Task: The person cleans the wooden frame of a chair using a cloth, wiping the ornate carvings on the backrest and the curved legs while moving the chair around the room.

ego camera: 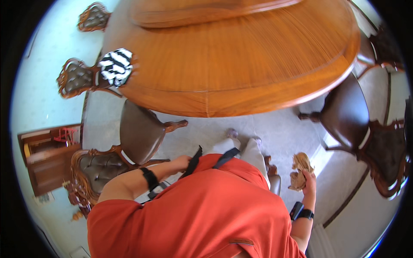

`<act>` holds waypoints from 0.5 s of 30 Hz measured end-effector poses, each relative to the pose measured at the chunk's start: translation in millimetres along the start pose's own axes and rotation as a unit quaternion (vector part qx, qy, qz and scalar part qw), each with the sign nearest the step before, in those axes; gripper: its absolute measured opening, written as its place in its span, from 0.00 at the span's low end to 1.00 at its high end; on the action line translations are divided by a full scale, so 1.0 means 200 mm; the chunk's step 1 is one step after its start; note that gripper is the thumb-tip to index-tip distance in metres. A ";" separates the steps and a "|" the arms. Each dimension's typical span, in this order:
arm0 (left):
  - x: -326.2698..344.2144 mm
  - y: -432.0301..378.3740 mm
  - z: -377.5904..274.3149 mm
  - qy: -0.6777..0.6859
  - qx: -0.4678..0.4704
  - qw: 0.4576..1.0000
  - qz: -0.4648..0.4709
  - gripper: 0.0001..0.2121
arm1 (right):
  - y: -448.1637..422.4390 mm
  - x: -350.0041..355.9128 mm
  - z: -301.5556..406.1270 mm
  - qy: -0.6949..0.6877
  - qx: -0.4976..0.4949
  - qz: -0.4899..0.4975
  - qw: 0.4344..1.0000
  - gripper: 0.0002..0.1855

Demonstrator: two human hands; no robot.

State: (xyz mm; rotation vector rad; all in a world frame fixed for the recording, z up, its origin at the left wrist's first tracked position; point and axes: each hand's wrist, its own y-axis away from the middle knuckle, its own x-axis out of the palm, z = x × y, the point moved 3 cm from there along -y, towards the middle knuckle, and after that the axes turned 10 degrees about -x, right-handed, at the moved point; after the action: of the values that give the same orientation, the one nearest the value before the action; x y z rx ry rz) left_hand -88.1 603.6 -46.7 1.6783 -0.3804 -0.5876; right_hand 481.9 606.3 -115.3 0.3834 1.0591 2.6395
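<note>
My right hand (309, 182) grips a crumpled tan cloth (298, 171), out at my right side above the floor. Folds of the cloth stick out above and beside the fingers. At my left hip is my left hand (181, 163), next to a dark strap (194, 161) at my waist. Its fingers are partly hidden, so whether it grips the strap is unclear. In front of me stands a large round polished wooden table (226, 71). A black-and-white striped cloth (116, 67) lies crumpled at the table's left edge, by a chair back.
A carved wooden chair with a brown leather seat (142, 132) is close on my left. Another dark chair (347, 111) stands right of the table. A raised wooden turntable (206, 14) sits on the table. An open wooden cabinet (50, 158) is at the left wall.
</note>
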 end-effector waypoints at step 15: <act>0.24 -0.01 -0.11 0.352 -0.186 0.900 0.179 0.11 | 0.00 -0.13 0.01 -0.026 0.029 -0.038 0.999 0.17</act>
State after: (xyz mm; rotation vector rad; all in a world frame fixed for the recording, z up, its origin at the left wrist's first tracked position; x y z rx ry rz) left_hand -36.4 594.8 -54.0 1.2936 -0.0333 0.2294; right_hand 507.1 598.0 -118.2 0.4146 1.1119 2.5236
